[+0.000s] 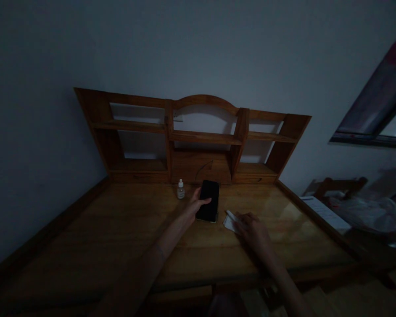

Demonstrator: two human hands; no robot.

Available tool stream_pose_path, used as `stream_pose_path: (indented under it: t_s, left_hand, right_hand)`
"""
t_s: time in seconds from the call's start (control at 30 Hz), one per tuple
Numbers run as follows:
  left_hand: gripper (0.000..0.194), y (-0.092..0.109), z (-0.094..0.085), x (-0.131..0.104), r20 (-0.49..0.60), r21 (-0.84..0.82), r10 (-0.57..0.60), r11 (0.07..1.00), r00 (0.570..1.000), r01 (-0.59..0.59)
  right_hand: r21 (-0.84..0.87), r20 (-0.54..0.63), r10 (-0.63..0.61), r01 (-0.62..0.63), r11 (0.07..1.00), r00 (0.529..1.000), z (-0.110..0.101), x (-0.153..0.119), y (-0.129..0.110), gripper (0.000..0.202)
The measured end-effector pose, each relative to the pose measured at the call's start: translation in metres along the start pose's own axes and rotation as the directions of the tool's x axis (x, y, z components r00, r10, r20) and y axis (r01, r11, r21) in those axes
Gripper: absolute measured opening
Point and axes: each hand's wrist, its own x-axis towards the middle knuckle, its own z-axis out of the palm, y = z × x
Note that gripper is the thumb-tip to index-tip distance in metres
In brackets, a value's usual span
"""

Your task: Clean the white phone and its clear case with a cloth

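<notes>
A black phone (209, 201) is held by its left side in my left hand (196, 203), the thumb lying across its dark screen. To the right of the phone, a white folded cloth or tissue (230, 221) is at the fingers of my right hand (251, 226), which are closed on its right part. A small clear bottle with a white dropper cap (181, 190) stands upright on the wooden desk (119, 233), left of the phone and touched by neither hand.
A wooden shelf unit (203, 138) with small drawers rises along the desk's back edge. Beyond the right edge are a chair (341, 187), a white box (325, 213) and a plastic bag (372, 215). A window is at the upper right.
</notes>
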Motion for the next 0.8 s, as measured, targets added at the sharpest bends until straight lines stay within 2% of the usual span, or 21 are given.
stream_pose_path:
  t_s: [0.1,0.2,0.3,0.37,0.4,0.43,0.5,0.57,0.67,0.73,0.8]
  left_hand:
    - [0.059,0.007,-0.002,-0.008,-0.011,0.1,-0.044,0.994,0.999,0.045]
    - [0.055,0.016,-0.01,-0.023,-0.011,0.13,-0.103,0.986,0.995,0.103]
    - [0.059,0.029,-0.026,-0.044,-0.106,0.082,-0.207,0.973,0.973,0.216]
    - [0.066,0.041,-0.04,-0.06,-0.232,0.066,-0.248,0.961,0.941,0.269]
    - [0.068,0.048,-0.048,-0.069,-0.328,0.068,-0.251,0.955,0.911,0.288]
    - [0.069,0.055,-0.056,-0.078,-0.365,0.076,-0.249,0.952,0.897,0.296]
    - [0.067,0.069,-0.069,-0.094,-0.392,0.091,-0.24,0.951,0.888,0.297]
    - [0.064,0.081,-0.079,-0.107,-0.436,0.093,-0.209,0.957,0.875,0.275]
    - [0.058,0.093,-0.087,-0.117,-0.517,0.09,-0.147,0.97,0.843,0.224]
    - [0.055,0.096,-0.09,-0.12,-0.523,0.088,-0.128,0.975,0.843,0.202]
    - [0.053,0.097,-0.091,-0.123,-0.503,0.086,-0.124,0.977,0.855,0.193]
  right_hand:
    - [0.007,0.007,0.054,-0.054,0.999,0.999,-0.002,0.001,0.001,0.032]
    - [0.072,-0.017,0.139,-0.138,0.988,0.99,-0.007,0.003,0.0,0.032]
    - [0.305,-0.012,0.229,-0.214,0.928,0.973,-0.013,0.01,-0.005,0.031]
    - [0.541,0.072,0.245,-0.244,0.805,0.967,-0.014,0.018,-0.013,0.03]
    - [0.638,0.15,0.228,-0.27,0.721,0.962,-0.013,0.022,-0.02,0.029]
    - [0.707,0.238,0.195,-0.308,0.637,0.951,-0.011,0.026,-0.029,0.028]
    - [0.744,0.314,0.115,-0.319,0.587,0.942,-0.001,0.034,-0.054,0.03]
    - [0.764,0.376,0.014,-0.319,0.561,0.927,0.014,0.043,-0.085,0.029]
    - [0.783,0.44,-0.187,-0.273,0.56,0.878,0.046,0.058,-0.132,0.024]
    - [0.781,0.441,-0.258,-0.226,0.582,0.86,0.067,0.071,-0.154,0.02]
    - [0.768,0.429,-0.309,-0.163,0.619,0.849,0.083,0.082,-0.166,0.019]
